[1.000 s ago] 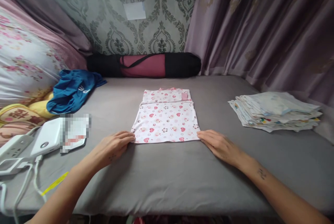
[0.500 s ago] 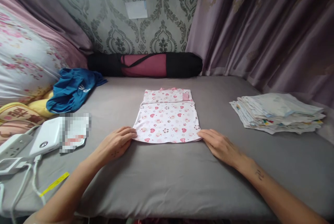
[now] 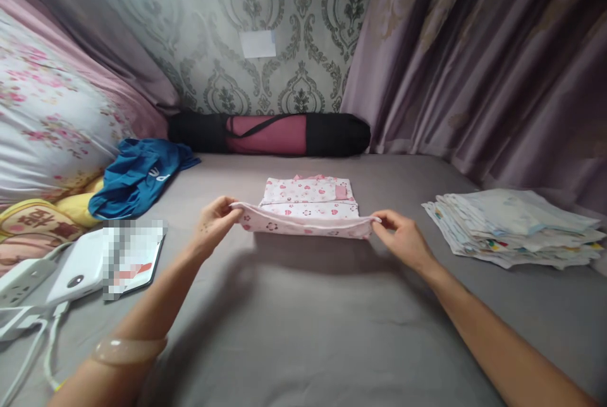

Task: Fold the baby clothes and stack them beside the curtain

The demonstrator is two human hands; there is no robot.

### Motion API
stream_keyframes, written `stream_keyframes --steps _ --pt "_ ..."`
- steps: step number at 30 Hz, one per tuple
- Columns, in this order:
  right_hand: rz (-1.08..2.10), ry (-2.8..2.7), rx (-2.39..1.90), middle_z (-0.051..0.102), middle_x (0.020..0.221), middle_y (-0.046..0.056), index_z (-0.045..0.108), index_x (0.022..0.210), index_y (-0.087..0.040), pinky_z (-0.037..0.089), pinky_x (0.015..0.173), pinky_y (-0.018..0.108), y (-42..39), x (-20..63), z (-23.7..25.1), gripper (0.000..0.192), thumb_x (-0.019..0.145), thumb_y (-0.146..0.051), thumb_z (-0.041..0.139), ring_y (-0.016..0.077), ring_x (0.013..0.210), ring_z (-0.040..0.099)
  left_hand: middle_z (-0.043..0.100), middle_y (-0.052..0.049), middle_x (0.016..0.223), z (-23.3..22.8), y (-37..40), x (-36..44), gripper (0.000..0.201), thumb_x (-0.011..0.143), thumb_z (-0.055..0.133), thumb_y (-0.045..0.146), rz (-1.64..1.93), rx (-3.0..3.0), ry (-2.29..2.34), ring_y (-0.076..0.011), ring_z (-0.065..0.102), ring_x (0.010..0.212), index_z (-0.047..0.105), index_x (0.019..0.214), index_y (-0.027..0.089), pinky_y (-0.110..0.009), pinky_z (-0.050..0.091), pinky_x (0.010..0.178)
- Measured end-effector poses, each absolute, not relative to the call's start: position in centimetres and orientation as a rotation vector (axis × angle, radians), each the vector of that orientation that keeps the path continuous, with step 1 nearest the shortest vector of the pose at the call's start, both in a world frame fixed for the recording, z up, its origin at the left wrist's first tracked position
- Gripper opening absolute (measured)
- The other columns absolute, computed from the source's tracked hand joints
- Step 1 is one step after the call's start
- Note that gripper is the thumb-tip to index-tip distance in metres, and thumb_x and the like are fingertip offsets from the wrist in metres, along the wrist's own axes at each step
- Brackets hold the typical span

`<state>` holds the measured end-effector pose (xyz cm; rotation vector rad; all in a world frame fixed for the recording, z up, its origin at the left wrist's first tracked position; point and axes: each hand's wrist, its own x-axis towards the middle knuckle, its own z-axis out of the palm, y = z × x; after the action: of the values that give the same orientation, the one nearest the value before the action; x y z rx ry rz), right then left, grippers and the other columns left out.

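A small white garment with pink hearts [image 3: 308,195] lies on the grey bed sheet [image 3: 303,318]. Its near edge is lifted off the sheet and curls toward the far end. My left hand [image 3: 213,225] pinches the near left corner. At the near right corner my right hand [image 3: 401,236] pinches the cloth too. The far half of the garment, with a pink collar, lies flat.
A stack of folded printed cloths [image 3: 512,227] sits at the right. A blue garment [image 3: 137,176] lies at the left beside floral pillows [image 3: 47,129]. A white power bank [image 3: 76,268], cables and a phone are at the near left. A black and pink roll bag [image 3: 270,134] lies against the wall.
Both hands have gripped the garment's near corners and raised the near edge, carrying it toward the far end. The view has tilted slightly.
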<state>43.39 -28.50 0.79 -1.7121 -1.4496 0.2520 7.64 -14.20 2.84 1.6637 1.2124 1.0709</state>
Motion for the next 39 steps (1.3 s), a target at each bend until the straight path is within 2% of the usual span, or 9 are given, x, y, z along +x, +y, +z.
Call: stream_keyframes --steps 4,9,11,15,18,23,31,39 --pt "0.4 -1.22 -1.632 0.071 0.081 0.007 0.064 0.086 -0.016 0.049 0.066 0.028 -23.9 44.4 0.2 0.031 0.078 -0.044 0.056 0.0192 0.073 0.066 0.062 -0.001 0.07 2.2 -10.5 9.7 0.032 0.062 0.064 0.041 1.155 1.511 1.18 -0.0153 0.058 0.065 0.06 0.08 0.014 -0.027 0.048 0.062" --pt "0.299 -1.128 -1.822 0.072 0.089 0.009 0.063 0.099 -0.015 0.048 0.068 0.028 -18.6 44.5 -1.3 0.029 0.086 -0.035 0.046 0.0203 0.078 0.066 0.057 0.0 0.065 -0.3 -6.3 12.2 0.015 0.073 0.052 0.031 1.178 1.605 1.434 -0.0157 0.054 0.062 0.056 0.075 0.017 -0.025 0.043 0.058" --pt "0.24 -1.097 -1.974 0.072 0.095 0.011 0.063 0.103 -0.016 0.048 0.074 0.028 -17.0 44.0 -1.4 0.028 0.089 -0.029 0.044 0.0214 0.086 0.066 0.057 -0.002 0.067 -1.1 -5.2 13.3 0.012 0.079 0.046 0.026 1.13 1.692 1.588 -0.018 0.057 0.067 0.055 0.076 0.019 -0.027 0.044 0.062" --pt "0.164 -1.103 -2.165 0.069 0.105 0.013 0.061 0.111 -0.017 0.045 0.083 0.028 -15.0 43.1 -1.1 0.029 0.093 -0.025 0.039 0.0228 0.1 0.064 0.064 -0.008 0.088 -1.6 -3.9 14.9 0.018 0.088 0.037 0.021 1.02 1.859 1.754 -0.0225 0.061 0.088 0.055 0.089 0.02 -0.03 0.044 0.076" --pt "0.15 -1.145 -2.242 0.068 0.108 0.014 0.055 0.12 -0.017 0.044 0.085 0.03 -14.3 43.0 -1.0 0.034 0.098 -0.027 0.032 0.0237 0.102 0.063 0.065 -0.011 0.097 -1.6 -3.4 15.6 0.023 0.094 0.033 0.023 1.001 1.907 1.774 -0.0239 0.062 0.094 0.054 0.104 0.02 -0.031 0.043 0.08" --pt "0.13 -1.254 -2.344 0.068 0.103 0.012 0.05 0.128 -0.021 0.044 0.08 0.032 -13.5 43.8 -1.2 0.041 0.101 -0.038 0.023 0.0241 0.094 0.065 0.067 -0.009 0.095 -2.0 -2.3 16.0 0.03 0.097 0.031 0.033 0.995 1.975 1.749 -0.0238 0.063 0.092 0.049 0.119 0.023 -0.028 0.042 0.077" --pt "0.054 -1.391 -2.372 0.069 0.096 0.013 0.046 0.13 -0.02 0.046 0.078 0.036 -12.1 44.8 -1.6 0.044 0.102 -0.039 0.018 0.0256 0.089 0.066 0.068 -0.01 0.094 -3.2 0.0 16.3 0.035 0.099 0.027 0.039 0.924 2.051 1.822 -0.0236 0.064 0.087 0.046 0.125 0.025 -0.027 0.04 0.07" --pt "0.144 -1.313 -2.423 0.068 0.102 0.014 0.049 0.127 -0.02 0.046 0.079 0.036 -10.8 45.2 -2.6 0.041 0.101 -0.037 0.022 0.0262 0.094 0.066 0.069 -0.013 0.095 -4.0 2.1 16.9 0.037 0.098 0.028 0.04 0.835 2.053 1.837 -0.0262 0.065 0.088 0.049 0.12 0.02 -0.029 0.042 0.071"
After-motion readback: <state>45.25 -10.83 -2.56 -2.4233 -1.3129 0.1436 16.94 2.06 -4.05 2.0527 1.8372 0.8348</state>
